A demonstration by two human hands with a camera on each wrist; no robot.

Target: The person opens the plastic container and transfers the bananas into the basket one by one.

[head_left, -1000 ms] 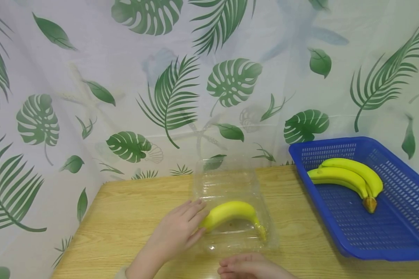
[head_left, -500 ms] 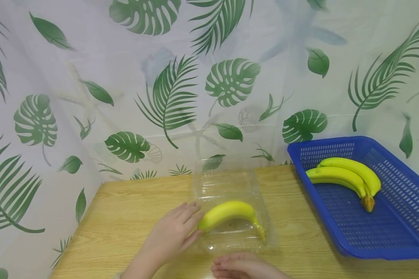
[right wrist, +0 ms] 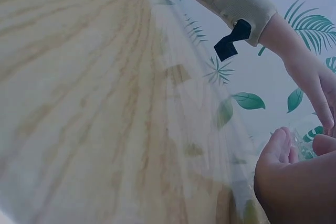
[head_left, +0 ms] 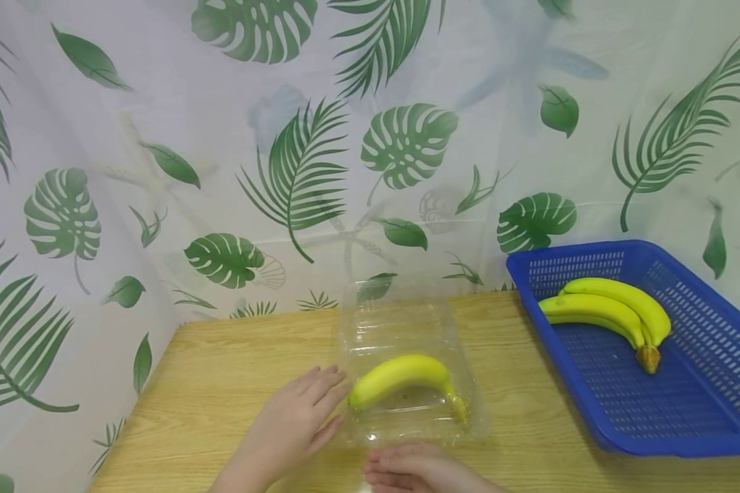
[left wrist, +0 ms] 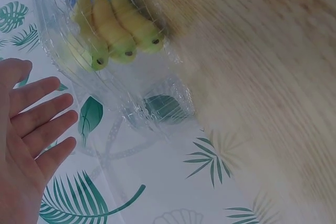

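Note:
A clear plastic clamshell box point(head_left: 401, 322) lies with its lid raised against the wall cloth, and yellow bananas point(head_left: 401, 376) lie in its base. From above one banana shows; the left wrist view shows several banana tips point(left wrist: 126, 52) behind the plastic. My left hand point(head_left: 292, 418) is just left of the box, close to the tips, its fingers point(left wrist: 42, 108) spread and holding nothing. Beside the box's front edge is my right hand point(head_left: 413, 469), turned on its side, fingers together and loosely extended. The right wrist view has this hand point(right wrist: 299, 182) at lower right.
A blue perforated basket point(head_left: 567, 370) stands on the right of the wooden table point(head_left: 210, 383), holding another bunch of bananas point(head_left: 617, 308). Behind the table hangs a leaf-patterned cloth point(head_left: 321, 68). In the right wrist view, the left sleeve point(right wrist: 236, 3) carries a black strap.
My left hand has drawn back to the left, off the banana's tip. My right hand has shifted slightly left along the box's front edge. The bananas stay in place.

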